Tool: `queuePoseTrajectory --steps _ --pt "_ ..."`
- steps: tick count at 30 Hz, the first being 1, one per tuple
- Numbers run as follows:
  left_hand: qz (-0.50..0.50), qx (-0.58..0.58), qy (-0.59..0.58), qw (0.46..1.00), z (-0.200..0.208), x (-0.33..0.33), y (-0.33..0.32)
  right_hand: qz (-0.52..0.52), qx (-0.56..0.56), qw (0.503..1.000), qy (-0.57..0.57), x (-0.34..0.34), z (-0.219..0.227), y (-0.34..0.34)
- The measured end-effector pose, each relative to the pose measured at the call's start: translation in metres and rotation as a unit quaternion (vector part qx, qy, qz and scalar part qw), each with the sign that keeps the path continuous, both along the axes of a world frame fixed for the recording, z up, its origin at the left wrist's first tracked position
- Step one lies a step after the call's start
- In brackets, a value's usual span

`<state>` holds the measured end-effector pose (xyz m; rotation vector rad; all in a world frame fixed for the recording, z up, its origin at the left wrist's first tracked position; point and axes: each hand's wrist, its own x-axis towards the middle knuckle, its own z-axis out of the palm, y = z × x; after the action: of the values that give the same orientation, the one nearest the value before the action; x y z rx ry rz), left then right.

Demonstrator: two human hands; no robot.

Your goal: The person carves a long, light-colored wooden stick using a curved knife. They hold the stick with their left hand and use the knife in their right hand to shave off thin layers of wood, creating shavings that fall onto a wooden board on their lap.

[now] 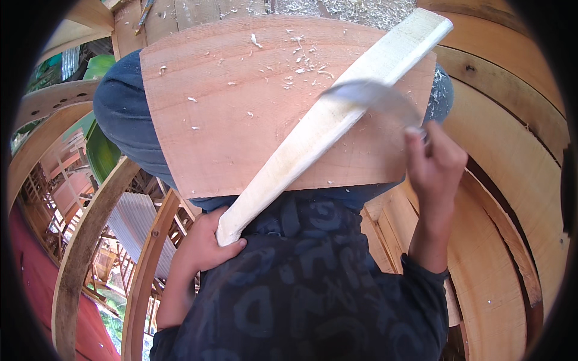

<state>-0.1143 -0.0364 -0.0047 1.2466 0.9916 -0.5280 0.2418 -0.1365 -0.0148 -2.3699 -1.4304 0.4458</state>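
A long pale piece of wood [301, 141], tapered like a bat, slants across a reddish wooden board [223, 114] that rests on my lap. Its narrow lower end is gripped by my left hand [208, 242], close to my belly. The broad end juts past the board's far right corner. In my right hand [436, 159] is a curved knife [376, 96], smeared by motion. The blade lies across the upper part of the pale wood; whether it is cutting in, I cannot tell. My fist hides most of the handle.
Curled wood shavings [301, 57] lie on the board, and more cover the floor [361, 9] beyond it. Wooden planks [506, 156] stand close on my right. To my left are curved wooden rails [84, 253], with a corrugated sheet [141, 225] seen below through the gaps.
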Motion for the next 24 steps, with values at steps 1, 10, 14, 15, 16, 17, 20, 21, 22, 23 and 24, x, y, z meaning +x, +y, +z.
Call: queuePoseTrajectory --steps 1,10,14,15,16,17,20,21,22,23,24 --pt "0.0 0.0 -0.009 1.0 -0.002 -0.001 0.0 0.077 0.006 0.997 -0.009 -0.018 0.006 0.001" --pt "-0.003 0.008 -0.012 1.0 -0.003 -0.002 -0.002 0.019 -0.015 1.0 0.004 -0.019 0.003 -0.005" --pt "0.008 0.048 -0.005 0.999 -0.002 -0.002 -0.008 -0.022 -0.028 0.999 -0.025 -0.011 0.0 -0.003" --pt "0.0 0.066 -0.001 0.998 -0.001 -0.002 -0.009 -0.064 -0.041 0.997 -0.021 -0.001 0.001 -0.006" --pt "-0.007 0.084 0.004 0.996 0.0 -0.001 -0.009 -0.106 -0.054 0.993 -0.018 0.008 0.003 -0.009" --pt "-0.014 0.102 0.009 0.995 0.001 -0.001 -0.01 -0.148 -0.066 0.987 -0.014 0.012 0.005 -0.01" --pt "-0.045 0.157 0.031 0.986 0.006 0.008 -0.006 0.01 -0.05 0.999 -0.004 -0.021 0.014 -0.011" --pt "-0.042 0.167 0.035 0.984 0.007 0.009 -0.009 0.065 -0.044 0.997 0.005 -0.026 0.016 -0.011" --pt "-0.038 0.177 0.038 0.983 0.007 0.008 -0.011 0.06 -0.042 0.997 -0.017 -0.023 0.012 -0.012" --pt "-0.035 0.187 0.041 0.981 0.007 0.008 -0.013 0.044 -0.055 0.997 -0.024 -0.016 0.01 -0.013" --pt "-0.039 0.193 0.045 0.979 0.008 0.01 -0.013 0.028 -0.066 0.997 -0.03 -0.01 0.008 -0.013"
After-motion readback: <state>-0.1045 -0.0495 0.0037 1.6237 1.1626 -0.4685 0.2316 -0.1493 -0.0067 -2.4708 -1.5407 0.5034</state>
